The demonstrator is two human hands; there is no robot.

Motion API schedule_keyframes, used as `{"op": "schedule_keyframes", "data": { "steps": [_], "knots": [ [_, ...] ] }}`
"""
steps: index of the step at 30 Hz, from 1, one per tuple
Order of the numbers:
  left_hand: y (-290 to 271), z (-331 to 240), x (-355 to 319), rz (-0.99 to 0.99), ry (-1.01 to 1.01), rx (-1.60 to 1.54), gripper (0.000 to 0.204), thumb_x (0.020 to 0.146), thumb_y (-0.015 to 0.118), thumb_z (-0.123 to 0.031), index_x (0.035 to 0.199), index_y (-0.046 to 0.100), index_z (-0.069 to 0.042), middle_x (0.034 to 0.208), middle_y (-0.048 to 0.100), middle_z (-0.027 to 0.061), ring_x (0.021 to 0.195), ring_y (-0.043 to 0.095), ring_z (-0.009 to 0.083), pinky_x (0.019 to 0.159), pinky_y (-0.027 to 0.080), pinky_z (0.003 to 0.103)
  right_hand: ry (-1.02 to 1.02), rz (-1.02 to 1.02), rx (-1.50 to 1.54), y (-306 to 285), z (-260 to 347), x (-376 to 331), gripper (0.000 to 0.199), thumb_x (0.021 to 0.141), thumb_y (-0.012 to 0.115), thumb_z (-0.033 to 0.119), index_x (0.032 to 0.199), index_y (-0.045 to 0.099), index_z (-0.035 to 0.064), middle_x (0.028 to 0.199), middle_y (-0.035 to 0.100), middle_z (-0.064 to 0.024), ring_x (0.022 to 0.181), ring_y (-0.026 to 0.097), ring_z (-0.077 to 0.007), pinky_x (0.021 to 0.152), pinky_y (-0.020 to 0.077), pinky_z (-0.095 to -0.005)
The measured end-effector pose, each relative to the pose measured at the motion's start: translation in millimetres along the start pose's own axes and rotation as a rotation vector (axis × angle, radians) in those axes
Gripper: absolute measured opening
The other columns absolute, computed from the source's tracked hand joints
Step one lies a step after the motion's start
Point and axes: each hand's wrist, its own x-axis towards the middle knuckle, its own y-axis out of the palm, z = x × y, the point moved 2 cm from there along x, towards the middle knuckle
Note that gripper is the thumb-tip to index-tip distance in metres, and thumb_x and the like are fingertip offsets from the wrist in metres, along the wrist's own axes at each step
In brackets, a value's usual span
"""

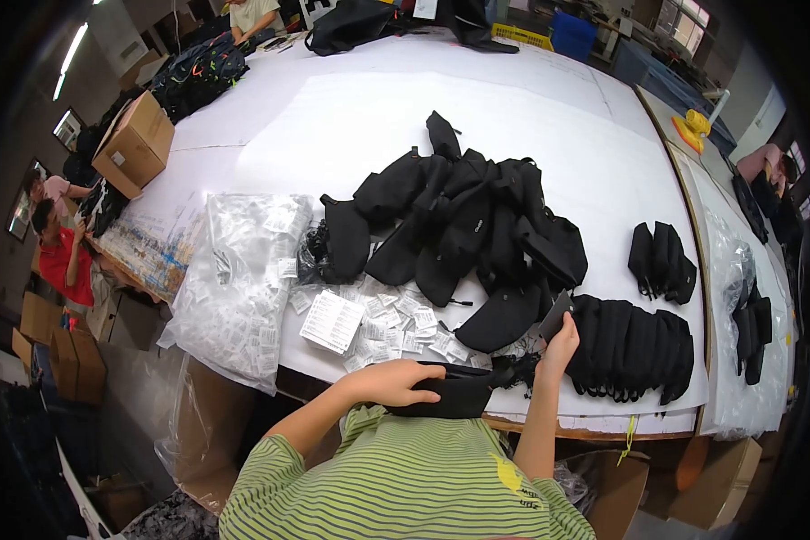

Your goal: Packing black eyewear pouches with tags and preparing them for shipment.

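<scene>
My left hand (394,382) grips a black zip-type pouch (454,400) at the table's front edge, close to my body, with its fingers at the pouch's top opening. Raised to the right of it, my right hand (560,349) is closed on a flat dark card-like tag (556,315). Just beyond the hands, small white printed labels in clear sleeves (396,326) lie scattered. A cluster of thin black cords (516,371) rests between the pouch and my right wrist. What is inside the pouch is hidden.
A heap of black pouches (463,220) covers the table's middle. More pouches stand in a tight row (630,346) at right. A white box (332,322) and a big clear bag of labels (243,279) lie left. A cardboard carton (135,144) and several people are farther off.
</scene>
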Motion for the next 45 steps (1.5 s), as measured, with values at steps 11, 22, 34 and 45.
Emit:
{"op": "schedule_keyframes", "data": {
  "steps": [11, 22, 34, 45],
  "knots": [
    [-8, 3, -6, -0.034, -0.066, 0.072, 0.032, 0.089, 0.056, -0.033, 0.106, 0.051, -0.006, 0.081, 0.061, 0.0158, 0.076, 0.059, 0.0321, 0.067, 0.044, 0.039, -0.379, 0.282, -0.384, -7, 12, -5, 0.038, 0.095, 0.054, 0.021, 0.063, 0.040, 0.0049, 0.056, 0.032, 0.0083, 0.052, 0.024, -0.0001, 0.045, 0.0185, -0.0215],
    [-10, 8, -6, -0.084, 0.050, 0.160, 0.026, 0.081, 0.066, -0.026, 0.095, 0.062, -0.005, 0.115, 0.055, 0.0134, 0.105, 0.053, 0.0302, 0.085, 0.044, 0.037, -0.170, 0.692, -0.210, 12, 22, -53, 0.023, 0.086, 0.067, 0.019, 0.076, 0.065, -0.0021, 0.064, 0.048, 0.0087, 0.059, 0.037, -0.0008, 0.050, 0.0278, -0.0189],
    [-13, -2, -12, -0.185, 0.156, 0.228, 0.023, 0.075, 0.070, -0.016, 0.095, 0.061, -0.008, 0.107, 0.059, 0.0058, 0.102, 0.055, 0.0233, 0.093, 0.037, 0.035, -0.450, 1.209, -0.738, 36, 30, -115, 0.016, 0.084, 0.063, 0.023, 0.081, 0.070, 0.0081, 0.054, 0.056, -0.0110, 0.044, 0.053, -0.0252, 0.044, 0.0388, -0.0299],
    [-7, 6, -16, -0.108, 0.069, 0.116, 0.033, 0.083, 0.064, -0.023, 0.111, 0.060, -0.007, 0.103, 0.064, 0.0104, 0.094, 0.059, 0.0296, 0.082, 0.046, 0.038, -0.508, 0.950, -0.736, 31, 38, -86, 0.017, 0.081, 0.067, 0.027, 0.082, 0.070, 0.0098, 0.050, 0.053, -0.0091, 0.041, 0.051, -0.0222, 0.042, 0.0364, -0.0309]
  ]
}}
